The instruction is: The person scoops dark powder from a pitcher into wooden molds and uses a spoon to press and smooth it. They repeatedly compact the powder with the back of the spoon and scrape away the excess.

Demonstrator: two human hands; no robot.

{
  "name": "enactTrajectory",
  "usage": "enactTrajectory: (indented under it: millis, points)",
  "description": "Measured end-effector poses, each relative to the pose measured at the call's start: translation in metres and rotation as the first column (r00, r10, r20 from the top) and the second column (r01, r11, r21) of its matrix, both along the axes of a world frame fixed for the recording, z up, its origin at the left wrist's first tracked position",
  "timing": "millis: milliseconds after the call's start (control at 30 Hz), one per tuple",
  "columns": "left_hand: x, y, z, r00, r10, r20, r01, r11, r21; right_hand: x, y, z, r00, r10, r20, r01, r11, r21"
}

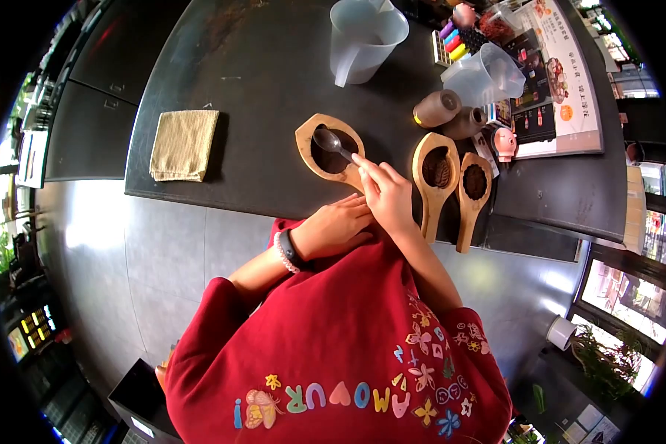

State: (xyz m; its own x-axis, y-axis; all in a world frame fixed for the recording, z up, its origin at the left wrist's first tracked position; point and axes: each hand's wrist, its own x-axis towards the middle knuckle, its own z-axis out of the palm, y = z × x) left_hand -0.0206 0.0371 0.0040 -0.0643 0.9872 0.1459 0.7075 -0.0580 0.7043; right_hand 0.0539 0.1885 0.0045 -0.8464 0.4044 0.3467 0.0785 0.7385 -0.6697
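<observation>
My right hand (387,194) grips the handle of a dark metal spoon (328,140), whose bowl is over a wooden mold (308,132) with a dark hollow. My left hand (333,231) is at the handle end of that mold, its fingers close together beside my right hand; the handle is mostly hidden. To the right lie a second wooden mold (427,194) with a leaf-like pattern in its dark hollow and a smaller wooden mold (467,214) with a dark round hollow. Both their handles point toward me.
A folded beige cloth (184,146) lies at the table's left. Behind are a translucent pitcher (366,44), a second clear jug (484,77), two brown jars (437,109), colored markers (453,43), a pink pig figurine (505,143) and a printed menu board (570,81).
</observation>
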Motion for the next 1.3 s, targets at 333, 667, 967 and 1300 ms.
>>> enactTrajectory:
  millis: [333, 667, 967, 1300]
  points:
    - [0.000, -0.001, -0.002, 1.000, -0.006, 0.007, 0.006, 1.000, 0.030, 0.006, 0.000, 0.019, 0.996, 0.028, 0.090, -0.048, 0.972, 0.228]
    - [0.000, 0.008, 0.005, 1.000, -0.010, -0.020, 0.011, 0.999, 0.044, -0.015, 0.014, 0.029, 0.999, 0.042, 0.024, -0.048, 0.916, 0.398]
    - [0.001, 0.009, -0.007, 0.996, -0.022, -0.090, 0.031, 0.994, 0.103, -0.016, 0.030, 0.026, 0.977, 0.208, 0.044, -0.200, 0.825, 0.529]
    - [0.000, 0.008, -0.010, 0.993, -0.038, -0.114, 0.049, 0.994, 0.094, -0.014, 0.031, 0.011, 0.993, 0.114, 0.027, -0.114, 0.887, 0.448]
